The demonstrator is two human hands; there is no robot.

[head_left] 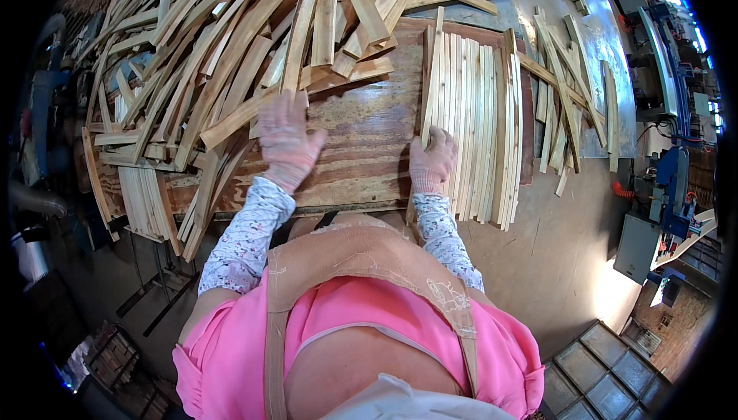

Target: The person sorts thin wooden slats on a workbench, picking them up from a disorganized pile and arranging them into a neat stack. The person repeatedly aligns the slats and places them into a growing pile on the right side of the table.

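Left fingers (287, 106) blurred, perhaps spread; right fingers (440, 138) curled.

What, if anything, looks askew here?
The heap of wooden strips at the upper left lies jumbled at differing angles, which looks messy beside the neat row right of centre. In that row, the leftmost strip pokes out past its neighbours at the far end.
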